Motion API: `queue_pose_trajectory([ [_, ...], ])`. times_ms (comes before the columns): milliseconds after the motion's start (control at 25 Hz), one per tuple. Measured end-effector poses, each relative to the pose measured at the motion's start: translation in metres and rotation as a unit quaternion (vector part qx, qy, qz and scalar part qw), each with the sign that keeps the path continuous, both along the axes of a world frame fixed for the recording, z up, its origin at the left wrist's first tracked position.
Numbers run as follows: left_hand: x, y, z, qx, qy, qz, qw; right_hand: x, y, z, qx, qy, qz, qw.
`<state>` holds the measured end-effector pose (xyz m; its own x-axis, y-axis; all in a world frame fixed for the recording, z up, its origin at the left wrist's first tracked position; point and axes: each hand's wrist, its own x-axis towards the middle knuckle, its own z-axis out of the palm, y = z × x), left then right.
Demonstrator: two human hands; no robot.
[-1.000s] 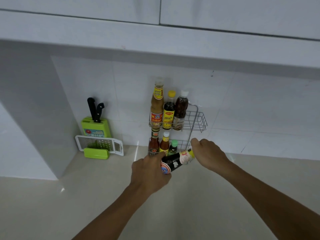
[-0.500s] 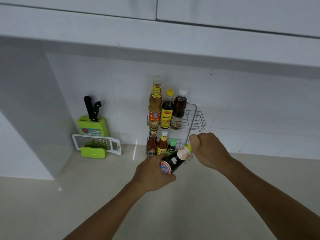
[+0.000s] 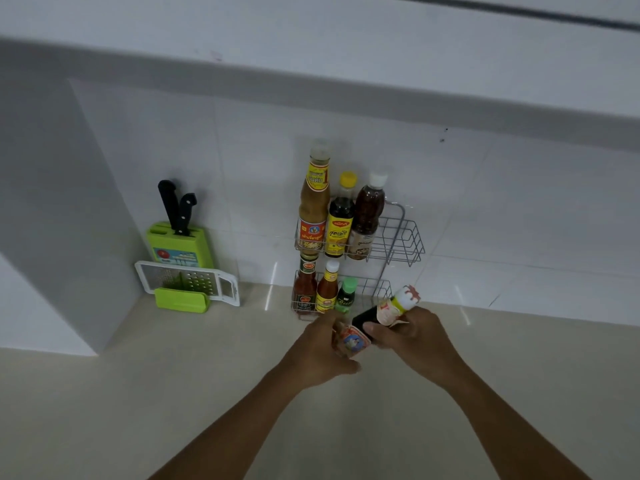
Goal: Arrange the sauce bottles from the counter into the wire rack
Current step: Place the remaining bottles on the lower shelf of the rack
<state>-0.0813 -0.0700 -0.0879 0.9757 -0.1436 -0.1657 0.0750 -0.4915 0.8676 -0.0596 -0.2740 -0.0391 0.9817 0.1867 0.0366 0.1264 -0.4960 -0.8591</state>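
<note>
A: What do we see on the left?

B: A green knife block [image 3: 180,244] by the wall, with a white grater [image 3: 187,284] leaning in front, on the tabletop [image 3: 138,393].

A: And the wire rack [image 3: 401,237]?

B: Three bottles stand on top, three below.

A: What are our hands doing?

B: Our left hand [image 3: 320,355] curls around the bottom of a dark sauce bottle [image 3: 379,315]. Our right hand [image 3: 412,336] grips its middle. The bottle is tilted, cap up to the right, just in front of the rack.
</note>
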Motion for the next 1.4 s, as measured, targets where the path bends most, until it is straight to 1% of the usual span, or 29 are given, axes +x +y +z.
queue_pose_trajectory([
  [80,0.016,0.017,-0.022,-0.006,0.023,0.019,1.0,0.016,-0.004,-0.007,-0.056,-0.063,-0.047,0.995],
  [120,0.025,0.027,-0.033,-0.011,0.038,0.043,0.998,0.025,-0.006,-0.013,-0.069,-0.084,-0.065,0.992],
  [200,0.043,0.046,-0.052,-0.015,0.066,0.098,0.993,0.043,-0.006,-0.024,-0.063,-0.096,-0.088,0.989],
  [280,0.06,0.058,-0.063,-0.011,0.09,0.147,0.985,0.064,-0.007,-0.033,-0.048,-0.111,-0.074,0.99],
  [360,0.075,0.063,-0.068,-0.008,0.115,0.177,0.977,0.081,-0.006,-0.041,-0.055,-0.113,-0.051,0.991],
  [520,0.09,0.063,-0.077,-0.014,0.15,0.166,0.975,0.115,-0.003,-0.062,-0.113,-0.047,-0.044,0.992],
  [600,0.092,0.061,-0.08,-0.018,0.15,0.161,0.975,0.131,-0.001,-0.072,-0.144,-0.012,-0.049,0.988],
  [760,0.098,0.063,-0.082,-0.022,0.135,0.154,0.979,0.152,0.007,-0.078,-0.172,0.059,-0.052,0.982],
  [840,0.099,0.064,-0.082,-0.02,0.138,0.151,0.979,0.158,0.011,-0.08,-0.185,0.075,-0.044,0.979],
  [1080,0.101,0.068,-0.084,0.006,0.15,0.144,0.978,0.163,0.016,-0.085,-0.187,0.09,-0.03,0.978],
  [1200,0.101,0.067,-0.083,-0.008,0.151,0.137,0.979,0.164,0.013,-0.089,-0.202,0.092,-0.021,0.975],
  [1320,0.096,0.067,-0.081,-0.01,0.153,0.122,0.981,0.156,0.01,-0.096,-0.205,0.133,0.009,0.97],
  [1400,0.092,0.069,-0.078,-0.003,0.157,0.115,0.981,0.146,0.009,-0.1,-0.224,0.148,0.017,0.963],
])
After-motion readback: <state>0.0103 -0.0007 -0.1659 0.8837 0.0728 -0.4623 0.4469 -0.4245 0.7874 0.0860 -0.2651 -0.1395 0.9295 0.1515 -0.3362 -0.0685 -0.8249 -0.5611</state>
